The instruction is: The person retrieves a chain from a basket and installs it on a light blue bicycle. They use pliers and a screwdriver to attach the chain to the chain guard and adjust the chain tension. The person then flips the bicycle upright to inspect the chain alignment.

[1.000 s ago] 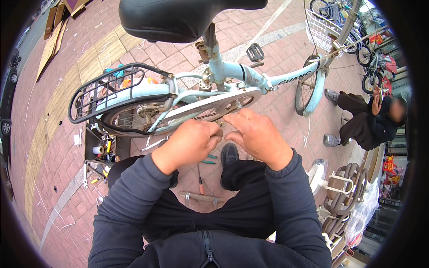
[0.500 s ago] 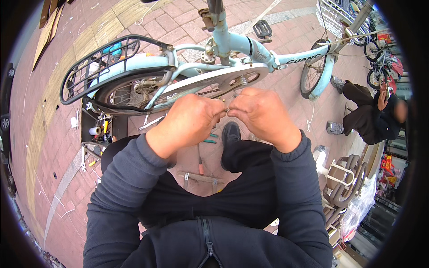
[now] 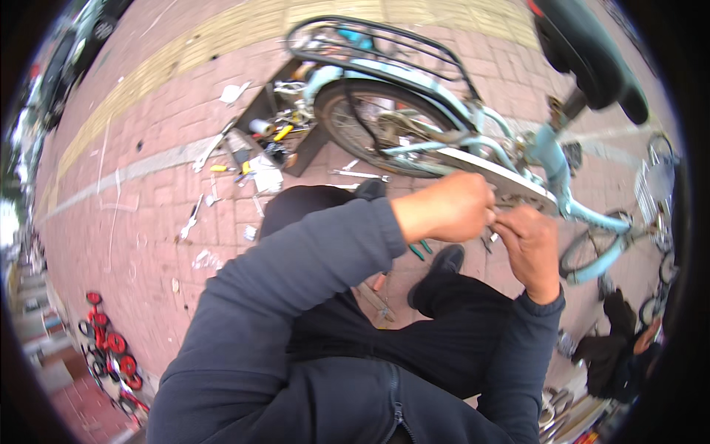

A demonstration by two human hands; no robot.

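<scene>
One bike [image 3: 548, 152]: pale blue, on pink brick paving [image 3: 159, 238], just ahead of the worker, its rear toward the worker's left; black saddle [image 3: 584, 52], black rack [image 3: 399, 68], white chain guard [image 3: 510, 175].
Second person [image 3: 610, 362]: dark clothes, off to the worker's right, partly lost in shadow.
Toolbox [image 3: 307, 150]: dark, open-topped, just beside the rear wheel [image 3: 347, 122]; crammed with small items, among them a white roll [image 3: 260, 127] and a yellow handle [image 3: 283, 133].
Left hand [image 3: 447, 206]: bare, fingers bent inward, tips meeting the other hand's near the chain guard; from where I stand, I cannot tell whether anything is pinched.
Right hand [image 3: 531, 244]: bare, thumb and fingers drawn toward the same spot; contents, if any, too blurred to tell.
Wrench [image 3: 191, 219]: loose on the paving, left of the worker, well apart from the bike.
Green handles [image 3: 416, 253]: on the ground, near the worker's right shoe [image 3: 438, 272].
</scene>
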